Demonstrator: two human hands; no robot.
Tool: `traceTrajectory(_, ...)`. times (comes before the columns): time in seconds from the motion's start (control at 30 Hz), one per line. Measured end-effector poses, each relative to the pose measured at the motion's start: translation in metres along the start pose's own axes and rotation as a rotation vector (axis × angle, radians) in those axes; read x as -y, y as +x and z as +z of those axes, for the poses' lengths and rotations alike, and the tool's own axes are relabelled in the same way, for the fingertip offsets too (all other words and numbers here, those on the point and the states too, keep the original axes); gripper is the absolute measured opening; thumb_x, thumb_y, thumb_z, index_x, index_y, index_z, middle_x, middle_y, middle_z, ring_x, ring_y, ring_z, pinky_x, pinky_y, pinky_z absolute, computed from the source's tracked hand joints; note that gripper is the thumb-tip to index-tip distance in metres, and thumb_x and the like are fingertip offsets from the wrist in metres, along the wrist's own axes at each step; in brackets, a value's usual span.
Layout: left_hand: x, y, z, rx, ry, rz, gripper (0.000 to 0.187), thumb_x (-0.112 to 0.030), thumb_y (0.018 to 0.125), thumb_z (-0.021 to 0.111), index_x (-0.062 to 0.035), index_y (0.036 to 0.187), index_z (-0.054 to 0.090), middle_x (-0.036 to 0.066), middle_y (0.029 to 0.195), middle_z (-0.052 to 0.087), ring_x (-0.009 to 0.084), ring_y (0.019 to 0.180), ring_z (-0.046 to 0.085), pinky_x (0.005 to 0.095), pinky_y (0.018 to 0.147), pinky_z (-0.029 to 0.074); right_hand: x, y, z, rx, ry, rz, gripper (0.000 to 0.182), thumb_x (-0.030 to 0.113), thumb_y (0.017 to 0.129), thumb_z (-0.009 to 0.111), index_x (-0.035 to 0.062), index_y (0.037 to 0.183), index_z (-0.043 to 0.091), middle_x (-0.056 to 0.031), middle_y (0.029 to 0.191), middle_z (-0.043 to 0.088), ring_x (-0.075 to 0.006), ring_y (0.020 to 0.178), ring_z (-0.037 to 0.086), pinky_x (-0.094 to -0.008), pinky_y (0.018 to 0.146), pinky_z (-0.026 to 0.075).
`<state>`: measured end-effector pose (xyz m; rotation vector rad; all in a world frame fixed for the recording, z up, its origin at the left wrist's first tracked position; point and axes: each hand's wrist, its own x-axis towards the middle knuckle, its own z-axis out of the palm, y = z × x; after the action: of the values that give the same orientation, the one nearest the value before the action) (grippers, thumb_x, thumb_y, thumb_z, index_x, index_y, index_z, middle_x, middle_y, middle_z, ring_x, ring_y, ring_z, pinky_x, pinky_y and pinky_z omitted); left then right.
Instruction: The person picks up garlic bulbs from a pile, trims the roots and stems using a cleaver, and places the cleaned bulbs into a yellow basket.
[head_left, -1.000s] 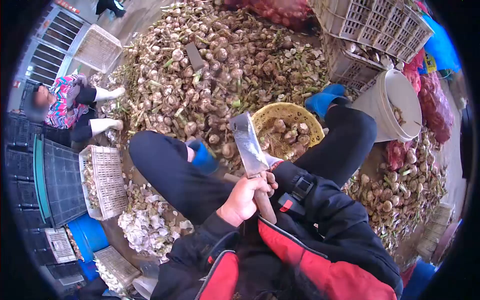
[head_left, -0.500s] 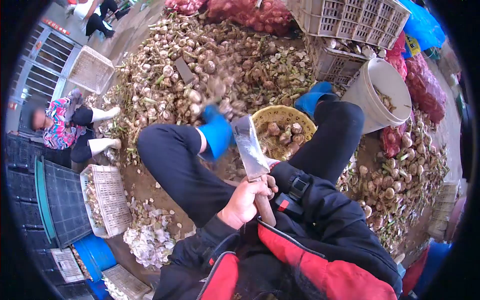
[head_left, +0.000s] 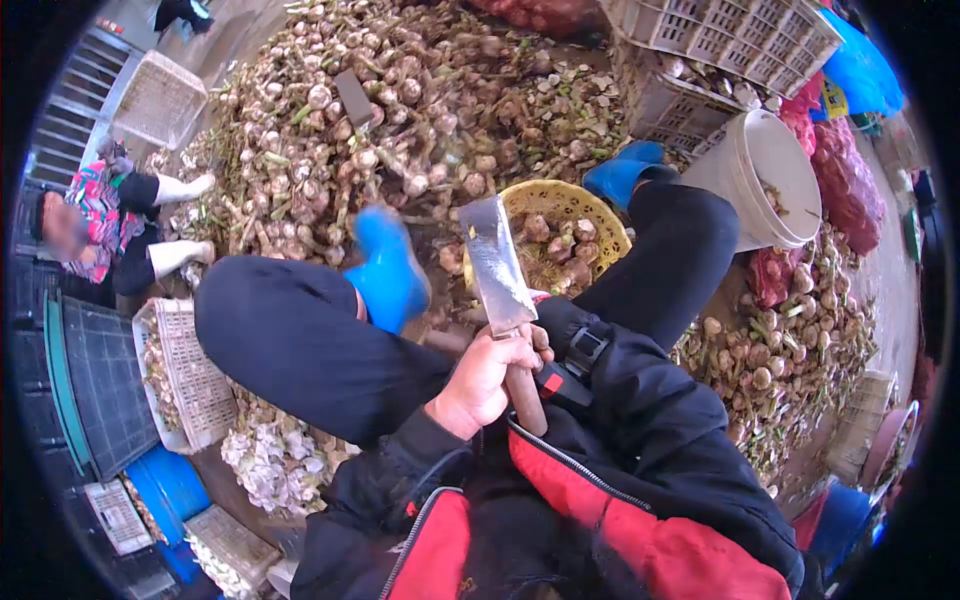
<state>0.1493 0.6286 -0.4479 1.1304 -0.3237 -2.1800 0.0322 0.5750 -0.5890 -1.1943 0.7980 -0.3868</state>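
Observation:
A cleaver (head_left: pixel 497 265) with a broad, dirt-smeared blade points up and away from my lap, its brown handle (head_left: pixel 525 398) running down toward my jacket. My left hand (head_left: pixel 474 384) is closed about the top of that handle, thumb laid along it near the blade. Curled fingers of my right hand (head_left: pixel 541 343) press against the handle's other side; the rest of that hand is hidden. Just beyond the blade, a yellow basket (head_left: pixel 613 211) with garlic bulbs (head_left: pixel 560 245) inside stands between my legs.
A big garlic heap (head_left: pixel 300 170) spreads ahead, with a grey rectangular block (head_left: pixel 353 97) on it. A white bucket (head_left: pixel 745 185) and stacked crates (head_left: pixel 720 45) stand at right. Another person (head_left: pixel 95 215) sits at left, near a crate (head_left: pixel 195 375) and peeled skins (head_left: pixel 275 465).
My left leg and its blue boot have swung outward to the left. The view has shifted slightly; both hands stay on the cleaver, which is held much as before.

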Motion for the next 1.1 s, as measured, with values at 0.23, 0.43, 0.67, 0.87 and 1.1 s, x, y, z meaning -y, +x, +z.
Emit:
traceTrajectory(0.23,0.012,-0.012,0.005,-0.064,-0.135,0.035,0.017,0.005,0.062,0.052,-0.0037,0.077,0.055,0.006,0.080,0.057,0.0187,0.076,0.056,0.0284,0.068,0.044,-0.001,0.003,0.007,0.061,-0.017,0.034,0.028,0.026,0.081,0.060,0.0073,0.102,0.065,-0.0130,0.099,0.064,-0.0241,0.089,0.061,-0.0326,0.079,0.047)
traceTrajectory(0.43,0.012,-0.010,-0.002,-0.071,-0.031,0.034,0.024,0.003,0.064,0.052,-0.0038,0.087,0.054,0.006,0.083,0.057,0.0203,0.079,0.057,0.0311,0.070,0.045,0.003,0.006,0.003,0.043,-0.065,0.032,0.029,0.027,0.082,0.059,0.0073,0.102,0.064,-0.0135,0.099,0.064,-0.0247,0.089,0.061,-0.0327,0.079,0.047)
traceTrajectory(0.67,-0.030,-0.001,-0.024,-0.095,-0.098,0.140,0.022,0.001,0.066,0.050,-0.0011,0.087,0.051,0.010,0.085,0.054,0.0223,0.077,0.055,0.0354,0.068,0.048,-0.013,0.053,-0.006,-0.018,-0.625,0.155,0.051,0.045,0.078,0.055,0.0032,0.107,0.058,-0.0207,0.103,0.062,-0.0327,0.097,0.060,-0.0399,0.084,0.046)
traceTrajectory(0.87,-0.109,0.021,-0.071,-0.236,-0.134,0.365,0.014,0.003,0.064,0.051,-0.0068,0.073,0.047,0.007,0.085,0.054,0.0201,0.078,0.054,0.0304,0.067,0.044,0.029,0.096,-0.051,-0.376,-0.954,0.125,0.060,0.049,0.080,0.051,0.0020,0.117,0.051,-0.0220,0.118,0.052,-0.0376,0.110,0.049,-0.0460,0.091,0.040)
traceTrajectory(1.1,-0.137,0.076,-0.121,-0.381,-0.259,0.273,0.016,0.005,0.067,0.053,-0.0060,0.079,0.051,0.006,0.086,0.056,0.0206,0.078,0.056,0.0311,0.067,0.044,0.006,0.152,-0.122,-0.453,-1.178,0.234,0.054,0.052,0.083,0.046,0.0117,0.117,0.057,-0.0127,0.132,0.046,-0.0334,0.126,0.035,-0.0526,0.104,0.020)
